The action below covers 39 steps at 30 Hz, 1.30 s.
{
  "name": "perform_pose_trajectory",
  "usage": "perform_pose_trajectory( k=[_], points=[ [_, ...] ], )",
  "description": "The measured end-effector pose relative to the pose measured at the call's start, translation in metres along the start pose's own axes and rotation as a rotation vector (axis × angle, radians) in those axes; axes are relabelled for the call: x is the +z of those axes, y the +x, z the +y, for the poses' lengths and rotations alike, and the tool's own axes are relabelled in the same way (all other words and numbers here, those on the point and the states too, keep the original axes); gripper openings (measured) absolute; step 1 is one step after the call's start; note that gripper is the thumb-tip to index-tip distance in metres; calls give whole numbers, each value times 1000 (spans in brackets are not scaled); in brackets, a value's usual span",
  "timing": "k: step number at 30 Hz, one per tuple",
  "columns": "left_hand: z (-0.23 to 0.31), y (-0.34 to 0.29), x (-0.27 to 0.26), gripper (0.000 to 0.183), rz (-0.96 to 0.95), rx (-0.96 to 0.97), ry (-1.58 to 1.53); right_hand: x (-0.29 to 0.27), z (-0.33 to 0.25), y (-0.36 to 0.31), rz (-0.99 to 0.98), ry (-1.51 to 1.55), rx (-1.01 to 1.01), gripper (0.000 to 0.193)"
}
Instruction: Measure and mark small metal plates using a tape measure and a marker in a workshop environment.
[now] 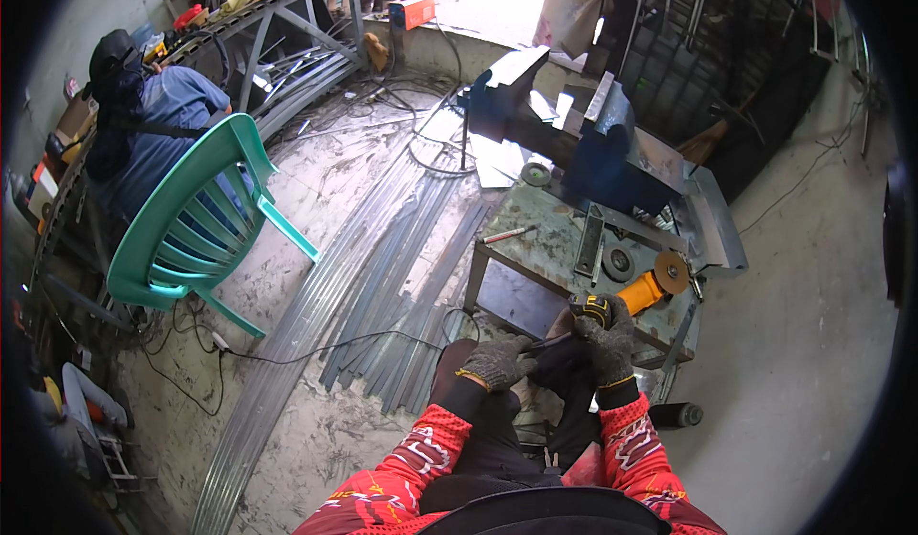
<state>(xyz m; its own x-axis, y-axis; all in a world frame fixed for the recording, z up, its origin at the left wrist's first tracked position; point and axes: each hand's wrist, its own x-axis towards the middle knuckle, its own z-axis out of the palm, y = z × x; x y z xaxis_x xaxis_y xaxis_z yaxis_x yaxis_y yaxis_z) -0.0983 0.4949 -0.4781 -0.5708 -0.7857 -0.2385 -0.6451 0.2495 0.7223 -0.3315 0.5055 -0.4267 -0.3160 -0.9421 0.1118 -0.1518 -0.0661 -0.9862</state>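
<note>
A black-and-yellow tape measure (pixel 594 309) is in the right hand (pixel 610 346), held up above the person's lap, just in front of the near edge of a metal table (pixel 547 237). The right hand wears a grey knit glove, and its fingers are clamped on the tape measure. The left hand (pixel 493 364), gloved alike, is over the thigh with its back upward; its fingertips lie near a dark shape between the two hands, and whether they grip anything I cannot tell.

On the table, closest to the tape measure, lies a grinder (pixel 640 295) with an orange-yellow body and a brown disc facing up. Left of it are a dark round wheel (pixel 618 264) and a metal bar (pixel 590 242). A white-and-red marker (pixel 508 235) lies near the table's left edge, and another round disc (pixel 535 174) sits toward the far corner.

On the floor to the left, long metal strips (pixel 387 291) lie side by side, crossed by a black cable (pixel 330 345). Beyond them stands a green plastic chair (pixel 225 135), with a co-worker (pixel 182 100) in a blue shirt and dark headgear beside it, next to a cluttered workbench (pixel 256 62).
</note>
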Motion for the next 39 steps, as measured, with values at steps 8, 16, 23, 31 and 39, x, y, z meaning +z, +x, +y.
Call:
perform_pose_trajectory(
  k=[8,16,23,31,39],
  points=[
    [-2,2,2,64,10,4,-11,0,0,0,-4,1,-16,47],
    [0,2,0,64,16,-3,-6,1,-2,-1,-8,24,-9,48],
    [13,-4,-12,66,-43,-62,-37,0,1,0,-10,19,-16,47],
    [10,-3,-10,65,-23,-49,-28,-1,1,-1,-36,18,-11,48],
    [5,-1,-4,66,-8,-38,-25,-1,1,-1,-42,-4,-14,48]
  ],
)
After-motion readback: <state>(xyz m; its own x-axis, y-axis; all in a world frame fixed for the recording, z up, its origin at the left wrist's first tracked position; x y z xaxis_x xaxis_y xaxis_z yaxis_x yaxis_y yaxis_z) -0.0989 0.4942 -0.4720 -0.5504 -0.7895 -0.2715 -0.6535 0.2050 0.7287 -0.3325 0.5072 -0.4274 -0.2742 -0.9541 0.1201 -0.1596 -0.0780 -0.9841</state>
